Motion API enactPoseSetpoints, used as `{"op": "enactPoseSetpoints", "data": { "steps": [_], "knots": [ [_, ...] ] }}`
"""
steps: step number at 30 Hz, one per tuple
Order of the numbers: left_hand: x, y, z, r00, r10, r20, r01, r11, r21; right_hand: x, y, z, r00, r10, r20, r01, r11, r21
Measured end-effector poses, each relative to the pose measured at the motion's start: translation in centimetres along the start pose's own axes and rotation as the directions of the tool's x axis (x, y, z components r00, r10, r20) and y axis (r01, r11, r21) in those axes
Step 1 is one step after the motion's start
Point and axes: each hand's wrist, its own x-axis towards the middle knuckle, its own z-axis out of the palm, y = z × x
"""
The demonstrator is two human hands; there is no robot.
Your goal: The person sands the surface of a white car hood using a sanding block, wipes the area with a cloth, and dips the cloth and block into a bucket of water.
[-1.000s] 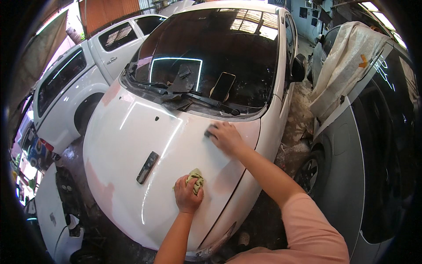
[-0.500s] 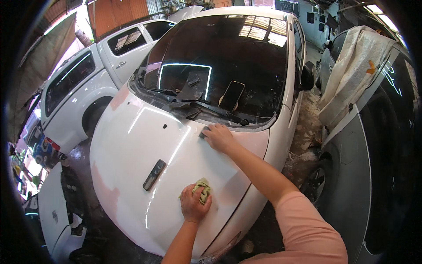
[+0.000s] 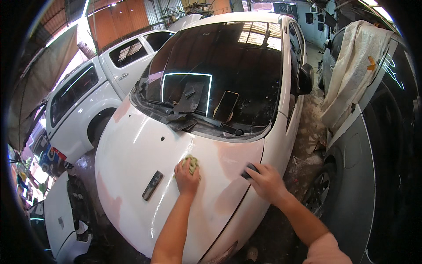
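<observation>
My left hand [image 3: 187, 181] is closed on a crumpled light green cloth [image 3: 190, 163] and presses it against the middle of a white car hood [image 3: 129, 176]. Near the hood's right edge, my right hand [image 3: 269, 184] grips a small dark sanding block [image 3: 249, 170]; its underside is hidden. Pinkish patches [image 3: 231, 160] show through the white around that hand and along the left side. A long dark sanding block [image 3: 152, 185] lies untouched on the hood, left of my left hand.
A smartphone [image 3: 227, 105] leans on the windshield, beside dark sheets [image 3: 189, 100] and the wipers. Another white vehicle [image 3: 79, 110] stands at left, with a loose white panel [image 3: 55, 211] below it. At right stands a dark grey car body [image 3: 351, 176] with a pale cover [image 3: 347, 66].
My right hand has come from below the windshield toward me, to the hood's right edge, with the small block. My left hand has slid the cloth forward and slightly left.
</observation>
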Motion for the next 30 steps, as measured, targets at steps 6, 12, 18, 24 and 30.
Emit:
{"op": "enactPoseSetpoints", "data": {
  "steps": [6,12,18,24,30],
  "knots": [
    [9.9,-0.5,5.6,0.999,0.024,-0.028,-0.025,0.999,-0.027,-18.0,0.9,-8.3,0.915,0.402,-0.006,-0.402,0.915,0.001],
    [9.5,4.7,7.8,0.983,0.183,-0.002,-0.179,0.962,-0.205,-27.7,0.7,-8.3,0.722,0.690,0.059,-0.691,0.723,0.012],
    [6.3,15.7,11.1,0.917,0.393,0.064,-0.344,0.863,-0.369,-28.7,1.3,-6.5,0.746,0.662,0.069,-0.665,0.747,0.025],
    [4.9,22.7,12.8,0.876,0.473,0.092,-0.400,0.821,-0.407,-29.6,-0.2,-6.6,0.772,0.633,0.058,-0.635,0.772,0.033],
    [4.7,21.7,12.1,0.712,0.678,0.186,-0.526,0.689,-0.499,-30.1,-2.3,-7.7,0.730,0.680,0.074,-0.683,0.730,0.022]
  ]
}}
